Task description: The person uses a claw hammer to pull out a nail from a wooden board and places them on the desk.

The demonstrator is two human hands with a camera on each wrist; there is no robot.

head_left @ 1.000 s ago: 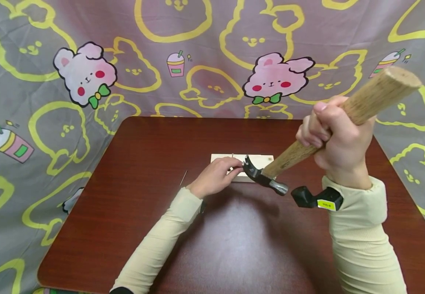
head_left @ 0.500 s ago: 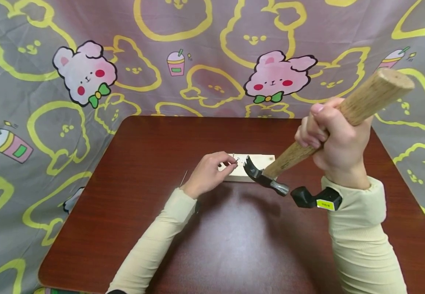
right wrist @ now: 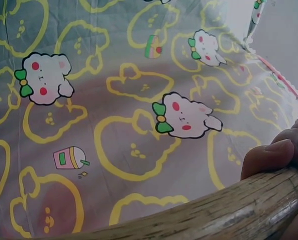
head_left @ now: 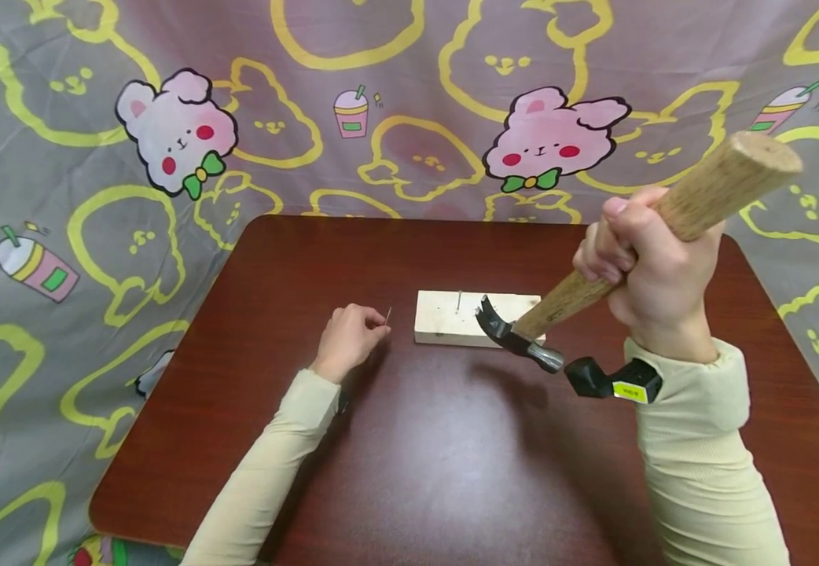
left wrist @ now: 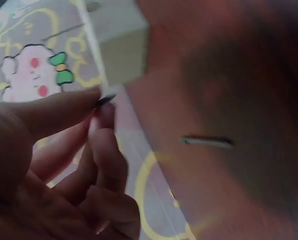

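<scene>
My left hand (head_left: 350, 343) pinches a thin nail (head_left: 388, 316) between thumb and fingers, left of the board and apart from it. In the left wrist view only a short dark end of this nail (left wrist: 107, 99) shows past the fingertips. A pale wooden board (head_left: 438, 321) lies flat on the table, and one nail (head_left: 460, 299) stands upright in it. My right hand (head_left: 653, 271) grips the wooden handle of a claw hammer (head_left: 558, 310). The hammer's head hangs in front of the board's right part and hides some of it. In the right wrist view the handle (right wrist: 213, 215) crosses the bottom.
Another nail (left wrist: 207, 142) lies loose on the dark red table (left wrist: 163, 110); the head view does not show it. A patterned cloth (head_left: 409, 94) hangs behind the table and along its sides.
My left hand has drawn back leftward from the board with the nail pinched in its fingers, uncovering the board's left part. The right hand and hammer have barely moved.
</scene>
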